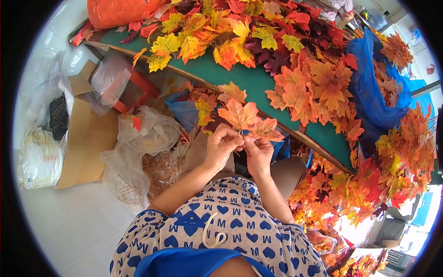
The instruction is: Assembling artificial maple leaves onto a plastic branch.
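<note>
Above my lap, my left hand [222, 147] and my right hand [259, 154] meet with fingertips pinched close together. Between them is a small sprig of orange artificial maple leaves. One pale orange leaf [241, 115] stands up over my left fingers. A second, darker-veined leaf [266, 130] spreads to the right above my right fingers. Both hands are closed at the leaves' stems, which my fingertips mostly hide. Just beyond, the green tabletop [251, 83] carries heaps of orange leaves [318, 87] and yellow-and-red leaves [217, 37].
A blue plastic bag [376, 87] of leaves stands at the table's right. At far left lies a red-orange bag [122, 13]. A cardboard box [90, 143], clear plastic bags [143, 131] and brown stems [161, 171] sit on the floor at left. Another person's striped sleeve [330, 7] shows beyond the table.
</note>
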The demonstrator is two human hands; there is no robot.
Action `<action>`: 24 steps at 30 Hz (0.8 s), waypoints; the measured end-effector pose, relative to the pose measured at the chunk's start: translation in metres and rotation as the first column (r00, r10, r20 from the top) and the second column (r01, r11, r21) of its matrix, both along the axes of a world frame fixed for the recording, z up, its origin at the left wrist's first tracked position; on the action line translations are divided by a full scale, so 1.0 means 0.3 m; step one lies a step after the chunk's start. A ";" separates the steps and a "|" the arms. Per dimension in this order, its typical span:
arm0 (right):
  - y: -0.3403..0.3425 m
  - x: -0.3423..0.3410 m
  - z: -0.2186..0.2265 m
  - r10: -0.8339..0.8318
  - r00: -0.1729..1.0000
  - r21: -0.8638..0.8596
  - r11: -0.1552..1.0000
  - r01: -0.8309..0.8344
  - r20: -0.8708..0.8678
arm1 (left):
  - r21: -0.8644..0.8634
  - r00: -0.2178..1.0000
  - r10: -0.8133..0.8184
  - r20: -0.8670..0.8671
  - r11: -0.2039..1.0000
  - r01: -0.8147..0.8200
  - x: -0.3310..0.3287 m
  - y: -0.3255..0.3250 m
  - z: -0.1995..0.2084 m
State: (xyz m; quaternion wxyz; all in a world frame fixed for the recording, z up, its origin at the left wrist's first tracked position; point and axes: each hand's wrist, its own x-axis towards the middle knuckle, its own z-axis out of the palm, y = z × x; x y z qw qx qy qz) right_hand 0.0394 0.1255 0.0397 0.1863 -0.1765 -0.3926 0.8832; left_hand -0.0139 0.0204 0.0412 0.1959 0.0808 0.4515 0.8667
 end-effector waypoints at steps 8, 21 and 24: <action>0.135 -0.058 0.069 0.390 0.881 0.432 0.769 -0.471 0.267 | -0.111 0.998 -0.011 0.056 0.994 0.017 -0.033 -0.016 -0.030; 0.678 -0.624 0.313 -0.206 0.978 0.400 -0.897 -0.190 0.001 | 0.275 0.958 -0.188 0.215 0.953 0.125 -0.082 -0.102 0.063; 0.668 -0.618 0.327 -0.094 0.995 0.296 -0.951 -0.094 0.015 | 0.190 0.992 -0.106 0.072 0.978 0.091 -0.106 -0.109 0.017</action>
